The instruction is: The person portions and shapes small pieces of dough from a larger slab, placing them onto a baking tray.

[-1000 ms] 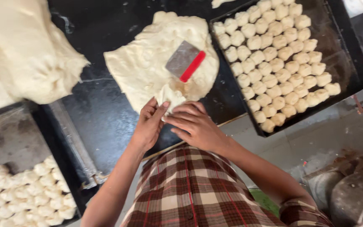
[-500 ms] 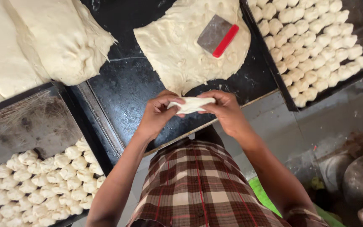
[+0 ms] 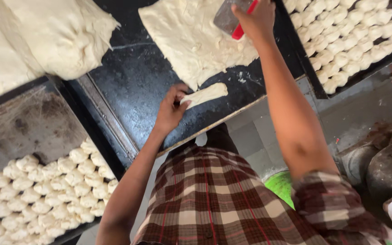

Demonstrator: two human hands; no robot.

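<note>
Head view shows the left hand (image 3: 171,109) with its fingers pinched on one end of a short dough strip (image 3: 205,94), which lies on the black tabletop (image 3: 137,81) close to its near edge. The right hand (image 3: 257,18) is stretched to the far side, fingers closed around a scraper (image 3: 230,20) with a red grip, resting on the flat dough sheet (image 3: 191,41).

Risk 1: the strip sits near the tabletop's near edge, so a careless pull by the left hand could drag it over onto the floor.

Risk 2: held at one end only, the soft strip may stretch or tear.

Risk 3: the right forearm crosses just beside the tray of dough pieces (image 3: 345,45) at the right edge; a sideways sweep could knock pieces out of their rows.

Risk 4: with attention split between both hands, the scraper could cut the sheet unevenly. Blade contact cannot be confirmed.

A second tray of dough pieces (image 3: 46,190) lies at the near left, and a large dough mass (image 3: 51,36) at the far left.
</note>
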